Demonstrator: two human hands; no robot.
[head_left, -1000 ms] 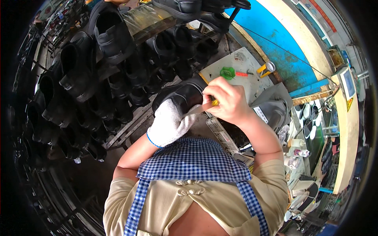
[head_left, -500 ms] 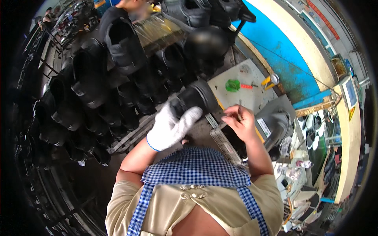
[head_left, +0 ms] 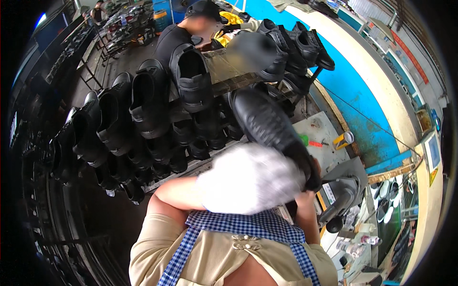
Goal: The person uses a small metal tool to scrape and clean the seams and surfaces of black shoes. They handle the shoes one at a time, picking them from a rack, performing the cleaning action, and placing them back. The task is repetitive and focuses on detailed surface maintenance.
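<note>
My left hand [head_left: 248, 178], in a white glove blurred by motion, grips a black lace-up shoe [head_left: 265, 119] raised in front of my chest. The shoe's toe points up and away to the left, its heel down to the right. My right hand [head_left: 306, 199] is bare and curled close against the heel end. Most of its fingers are hidden behind the shoe, so I cannot see whether they pinch anything small there.
Several black shoes [head_left: 150, 95] line a tiered rack to the left. On a pale board [head_left: 318, 125] are a green and red item and a yellow roll [head_left: 343, 140]. A grey machine part [head_left: 346, 190] stands right of my hand. Another person [head_left: 176, 40] sits beyond.
The shoe has come up and nearer, turning to show its laced upper. My left hand has moved right with it; my right hand has closed in on the heel. The view has tilted up.
</note>
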